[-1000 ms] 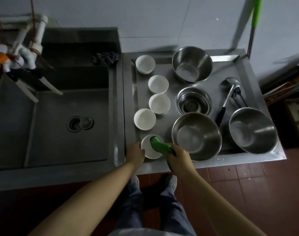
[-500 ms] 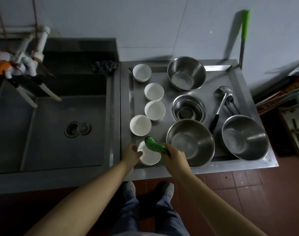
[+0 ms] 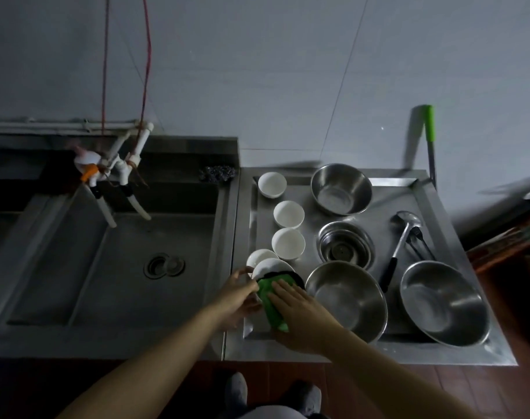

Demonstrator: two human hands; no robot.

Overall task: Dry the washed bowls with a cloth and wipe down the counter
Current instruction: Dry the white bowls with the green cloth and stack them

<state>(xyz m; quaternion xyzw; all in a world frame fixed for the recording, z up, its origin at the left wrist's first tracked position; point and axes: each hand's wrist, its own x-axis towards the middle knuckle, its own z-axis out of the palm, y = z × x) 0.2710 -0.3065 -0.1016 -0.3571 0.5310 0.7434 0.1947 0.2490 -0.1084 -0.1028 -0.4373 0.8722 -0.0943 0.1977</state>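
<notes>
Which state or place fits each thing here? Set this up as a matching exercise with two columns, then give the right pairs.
Column one:
1. green cloth
2. ladle
3. scouring pad
4. nearest white bowl

Column two:
A. lies between two steel bowls on the counter
B. held tilted by the left hand
C. sits on the sink's back ledge
D. pressed into a bowl by the right hand

Pairs: 1-D, 2-A, 3-C, 4-B
</notes>
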